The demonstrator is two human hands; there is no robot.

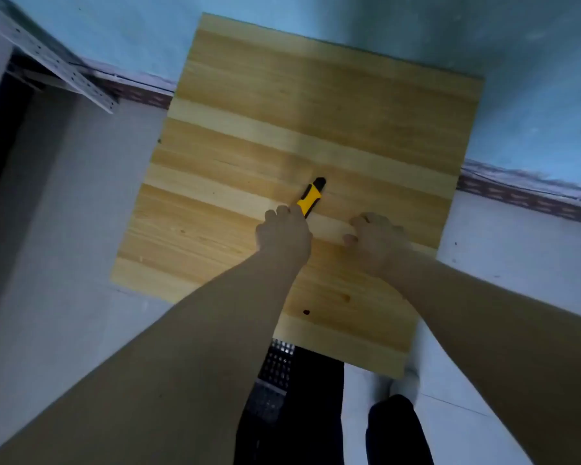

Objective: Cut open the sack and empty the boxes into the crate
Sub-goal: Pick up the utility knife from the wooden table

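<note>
Yellow utility knife (311,198) with black grip strip and black tip (blade too small to tell), over the middle of the pale wooden tabletop (282,95), pointing away, left hand (282,239) wrapped round its near end, right hand (378,245) just beside, fingers curled on the wood, nothing seen in them.

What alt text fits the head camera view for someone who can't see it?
A person's left hand grips a yellow-and-black utility knife over a wooden tabletop. The right hand sits beside it, fingers curled, holding nothing.
</note>
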